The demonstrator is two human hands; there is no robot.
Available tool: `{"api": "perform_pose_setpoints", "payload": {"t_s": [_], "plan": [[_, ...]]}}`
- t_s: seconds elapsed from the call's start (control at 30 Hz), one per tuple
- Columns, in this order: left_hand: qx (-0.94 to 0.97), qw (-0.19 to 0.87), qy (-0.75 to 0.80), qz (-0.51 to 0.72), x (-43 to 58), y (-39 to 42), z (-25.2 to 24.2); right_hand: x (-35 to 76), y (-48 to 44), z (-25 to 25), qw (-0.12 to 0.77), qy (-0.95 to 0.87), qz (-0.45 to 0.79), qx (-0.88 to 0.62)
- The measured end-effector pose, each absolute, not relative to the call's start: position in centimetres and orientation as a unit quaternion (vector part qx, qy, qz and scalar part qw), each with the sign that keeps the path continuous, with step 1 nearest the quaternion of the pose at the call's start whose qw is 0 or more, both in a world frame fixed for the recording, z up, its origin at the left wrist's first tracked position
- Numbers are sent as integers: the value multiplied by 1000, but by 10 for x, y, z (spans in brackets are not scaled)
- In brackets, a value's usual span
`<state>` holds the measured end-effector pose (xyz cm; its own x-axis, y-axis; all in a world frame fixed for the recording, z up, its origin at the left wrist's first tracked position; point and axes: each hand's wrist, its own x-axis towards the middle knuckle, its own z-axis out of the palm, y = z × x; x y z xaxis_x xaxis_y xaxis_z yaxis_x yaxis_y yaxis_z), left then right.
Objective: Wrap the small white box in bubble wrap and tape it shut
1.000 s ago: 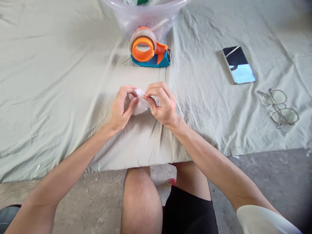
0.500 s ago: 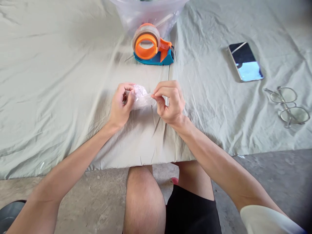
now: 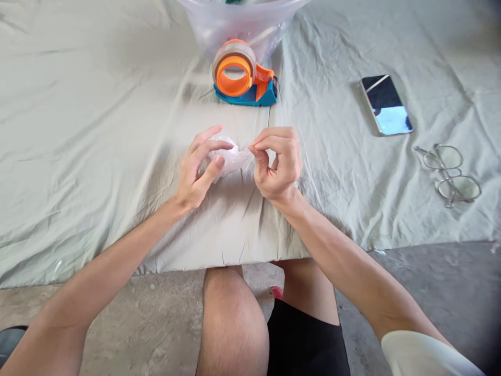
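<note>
I am holding one small crumpled bundle of clear plastic film [image 3: 230, 156] between my two hands, just above the counter [image 3: 97, 130], which a wrinkled pale grey-green cloth is covering. The bundle is lying with its long axis running left to right, and its thin twisted end is pointing toward my right hand.

My left hand [image 3: 198, 169] is cupping the thicker end of the bundle; the fingers [image 3: 207, 137] are partly spread and curving loosely over it, and the thumb is pressing from below. My right hand [image 3: 278, 163] is closing in a pinch: the thumb and the first finger are gripping the thin end of the film, and the other fingers are curling into the palm.

Behind my hands, one tape dispenser [image 3: 245, 75] with an orange wheel, a roll of clear tape and a blue base is standing on the cloth. Just behind it one large clear plastic bowl [image 3: 242, 18] is sitting at the top edge of the view. To my right one dark smartphone [image 3: 386, 104] is lying flat with its screen up, and nearer to me one pair of thin metal round glasses [image 3: 450, 172] is lying folded. Both are well apart from my hands.
</note>
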<state>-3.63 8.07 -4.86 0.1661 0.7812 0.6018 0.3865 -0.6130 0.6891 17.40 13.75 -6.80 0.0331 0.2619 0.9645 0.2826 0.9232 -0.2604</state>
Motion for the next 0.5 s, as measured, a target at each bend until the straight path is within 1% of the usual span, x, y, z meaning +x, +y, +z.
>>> {"api": "perform_pose_setpoints", "payload": {"t_s": [0.07,0.2,0.33,0.4,0.5], "plan": [[743,192,407,496,-38,83,-51,174,138,-67,693,-696,-13,-188],[726,206,421,503,-39,89,-55,177,136,-69,658,-724,-3,-207],[710,214,420,523,-35,91,-55,178,131,-67,642,-727,-93,-224],[696,218,426,536,-34,91,-56,179,129,-62,654,-716,-137,-204],[656,228,454,558,-36,94,-58,182,126,-52,669,-710,-164,-149]]}}
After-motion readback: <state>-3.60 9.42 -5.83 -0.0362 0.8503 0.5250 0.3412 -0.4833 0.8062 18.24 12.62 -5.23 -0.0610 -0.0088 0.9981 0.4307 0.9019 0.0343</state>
